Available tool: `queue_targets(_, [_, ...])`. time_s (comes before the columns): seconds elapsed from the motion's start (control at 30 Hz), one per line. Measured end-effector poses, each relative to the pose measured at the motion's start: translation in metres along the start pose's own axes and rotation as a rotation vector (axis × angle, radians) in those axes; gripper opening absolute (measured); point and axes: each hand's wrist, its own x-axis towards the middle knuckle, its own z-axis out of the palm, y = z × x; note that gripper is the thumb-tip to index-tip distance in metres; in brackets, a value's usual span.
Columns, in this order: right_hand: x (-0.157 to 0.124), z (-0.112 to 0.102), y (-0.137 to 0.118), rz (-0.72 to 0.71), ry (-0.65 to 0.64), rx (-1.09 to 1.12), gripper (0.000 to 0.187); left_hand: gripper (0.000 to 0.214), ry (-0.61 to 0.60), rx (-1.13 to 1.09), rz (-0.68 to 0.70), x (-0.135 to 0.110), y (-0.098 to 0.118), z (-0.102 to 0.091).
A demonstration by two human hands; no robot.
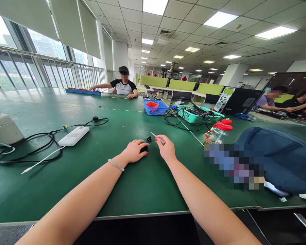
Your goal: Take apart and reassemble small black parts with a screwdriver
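My left hand (135, 151) lies on the green table (122, 183), its fingers curled over a small black object (143, 148) that it presses down. My right hand (166, 147) is closed around a thin screwdriver (158, 137) with a clear, reddish handle; the metal tip points up and to the left. A tiny black part (149, 138) sits on the table just beyond my left fingertips, near the tool's tip. A pale bracelet (115, 164) circles my left wrist.
A white power strip (73, 135) with black cables lies to the left, beside a beige device (3, 127). Blue (155, 107) and teal baskets (197, 115) stand behind, a red-capped bottle (218, 131) and dark blue bag (275, 160) to the right. People sit at the far edges.
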Motion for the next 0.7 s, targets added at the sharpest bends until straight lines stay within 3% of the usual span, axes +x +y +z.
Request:
queue_targets(0.23, [0.002, -0.001, 0.007, 0.132, -0.107, -0.028, 0.031, 0.038, 0.049, 0.047, -0.179, 0.006, -0.015, 0.004])
queue_targets(0.4, [0.001, -0.007, 0.003, 0.191, -0.071, 0.074, 0.042, 0.041, 0.099, 0.075, -0.347, 0.003, -0.018, 0.002])
queue_targets(0.57, [0.003, -0.007, 0.004, 0.174, 0.005, 0.147, 0.043, 0.052, 0.084, 0.068, -0.331, 0.000, -0.011, -0.002])
queue_targets(0.7, [0.003, -0.005, 0.007, 0.175, -0.086, 0.110, 0.041, 0.055, 0.075, 0.068, -0.317, 0.000, -0.009, -0.003])
